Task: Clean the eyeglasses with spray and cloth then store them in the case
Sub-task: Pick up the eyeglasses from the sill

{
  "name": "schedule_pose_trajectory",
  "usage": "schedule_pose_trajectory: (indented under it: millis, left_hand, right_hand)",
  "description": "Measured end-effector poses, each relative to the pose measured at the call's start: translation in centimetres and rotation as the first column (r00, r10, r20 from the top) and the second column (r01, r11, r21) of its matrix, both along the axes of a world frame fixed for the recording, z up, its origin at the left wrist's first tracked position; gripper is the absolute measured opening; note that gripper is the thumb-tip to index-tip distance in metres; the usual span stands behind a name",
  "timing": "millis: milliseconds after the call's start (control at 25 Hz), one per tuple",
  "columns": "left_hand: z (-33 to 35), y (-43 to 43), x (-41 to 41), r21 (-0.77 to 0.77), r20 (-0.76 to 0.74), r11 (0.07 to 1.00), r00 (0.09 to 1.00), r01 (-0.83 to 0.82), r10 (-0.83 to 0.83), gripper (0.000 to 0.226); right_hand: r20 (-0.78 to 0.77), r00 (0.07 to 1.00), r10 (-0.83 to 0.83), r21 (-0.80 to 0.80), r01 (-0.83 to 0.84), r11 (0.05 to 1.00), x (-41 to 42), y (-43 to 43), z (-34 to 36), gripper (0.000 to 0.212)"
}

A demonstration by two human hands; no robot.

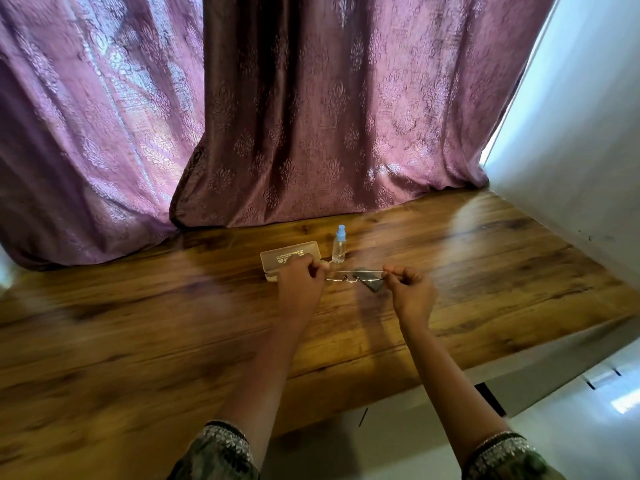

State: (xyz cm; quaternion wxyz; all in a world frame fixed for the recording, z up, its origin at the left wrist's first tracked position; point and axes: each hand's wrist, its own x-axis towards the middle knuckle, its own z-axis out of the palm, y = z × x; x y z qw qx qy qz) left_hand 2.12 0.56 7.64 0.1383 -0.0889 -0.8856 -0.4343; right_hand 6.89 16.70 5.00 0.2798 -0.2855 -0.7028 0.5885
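Thin-rimmed eyeglasses [353,276] hang just above the wooden table [173,341], held at both ends. My left hand [301,285] pinches the left end and my right hand [410,289] pinches the right end. A dark grey cloth [374,287] lies on the table under the glasses, partly hidden by my right hand. A translucent beige case [287,259] sits closed behind my left hand. A small clear spray bottle [339,244] with a blue cap stands upright to the right of the case.
Purple patterned curtains [311,116] hang down to the table's far edge. A white wall [571,168] borders the table on the right. The table's front edge runs diagonally at the lower right, with the floor below it.
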Motion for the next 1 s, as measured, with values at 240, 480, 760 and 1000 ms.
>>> schedule_pose_trajectory:
  millis: [240, 480, 760, 1000]
  left_hand:
    - [0.2, -0.2, -0.5, 0.069, -0.010, 0.992, 0.994, -0.109, 0.109, 0.017]
    - [0.1, -0.6, -0.7, 0.209, 0.089, 0.968, 0.989, -0.135, 0.119, 0.016]
    - [0.3, -0.9, -0.7, 0.172, 0.046, 0.983, 0.998, -0.056, 0.048, 0.011]
    - [0.4, -0.9, -0.6, 0.188, 0.063, 0.979, 0.996, -0.079, 0.068, 0.010]
  right_hand:
    - [0.009, 1.000, 0.016, -0.031, -0.016, 0.999, -0.1, -0.1, 0.1, 0.012]
    - [0.022, 0.997, 0.071, -0.069, -0.070, 0.995, 0.0, -0.1, 0.4, 0.011]
    - [0.295, 0.904, 0.310, 0.177, -0.370, 0.912, -0.2, 1.1, 2.3, 0.019]
    - [0.191, 0.968, 0.165, 0.189, -0.201, 0.961, -0.5, 0.4, 3.1, 0.020]
